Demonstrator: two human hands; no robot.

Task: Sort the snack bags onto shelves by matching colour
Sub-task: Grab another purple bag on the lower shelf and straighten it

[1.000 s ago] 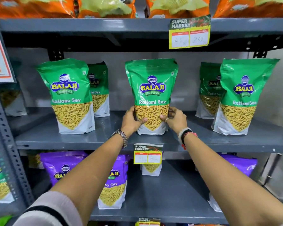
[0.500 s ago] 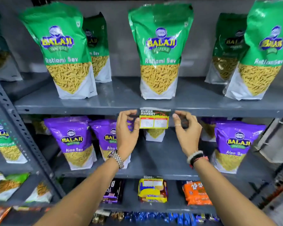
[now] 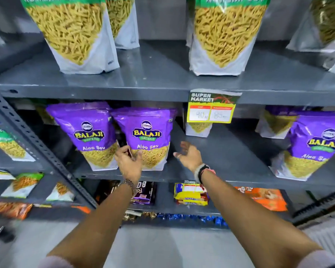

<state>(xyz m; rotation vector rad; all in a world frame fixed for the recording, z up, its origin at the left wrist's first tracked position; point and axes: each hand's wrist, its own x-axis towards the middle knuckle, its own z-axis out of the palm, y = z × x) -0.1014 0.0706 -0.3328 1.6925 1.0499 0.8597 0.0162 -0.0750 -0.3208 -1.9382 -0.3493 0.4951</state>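
Green Ratlami Sev bags [image 3: 223, 35] stand upright on the upper grey shelf [image 3: 143, 88]. Below, purple Aloo Sev bags stand on the middle shelf [image 3: 230, 171]: two side by side at the left [image 3: 147, 136] [image 3: 89, 132] and one at the right [image 3: 313, 147]. My left hand [image 3: 129, 161] is spread open just in front of the lower left corner of the middle purple bag, not clearly touching it. My right hand [image 3: 189, 155] is open to the right of that bag, over bare shelf, holding nothing.
A yellow price tag [image 3: 211, 109] hangs from the upper shelf's edge, with a small bag [image 3: 198, 129] behind it. Biscuit packs [image 3: 190, 194] and an orange pack [image 3: 263, 198] lie on the lowest shelf. A slotted upright [image 3: 37, 144] divides off a left rack with more bags.
Both hands left the green bag on the upper shelf, passed the price tag and dropped to the purple shelf. The view tilted down and moved closer.
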